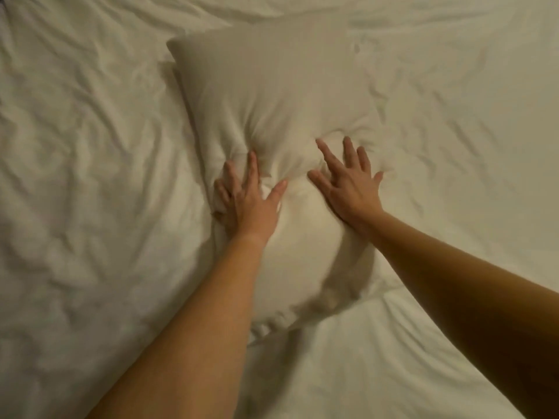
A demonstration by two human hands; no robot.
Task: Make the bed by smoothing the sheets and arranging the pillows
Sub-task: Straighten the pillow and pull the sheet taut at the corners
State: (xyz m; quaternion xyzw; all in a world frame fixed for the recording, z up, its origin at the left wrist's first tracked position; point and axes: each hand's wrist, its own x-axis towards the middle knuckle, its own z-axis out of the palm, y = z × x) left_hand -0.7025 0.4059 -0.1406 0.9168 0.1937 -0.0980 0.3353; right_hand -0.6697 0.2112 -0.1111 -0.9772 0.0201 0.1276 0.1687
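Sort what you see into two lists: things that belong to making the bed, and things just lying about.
Belongs to the job:
pillow, pressed by both hands
left hand
right hand
wrinkled sheet under the pillow

Lying about:
only a dark patch at the top left corner, too small to identify

— Where does the pillow (272, 116) lie?
— On the sheet (90, 176), running from the upper centre of the frame down to the lower centre.
— And the hands?
— Both rest on its middle. The left hand (248, 201) is at its left edge, and the right hand (348, 182) is right of that, apart from it.
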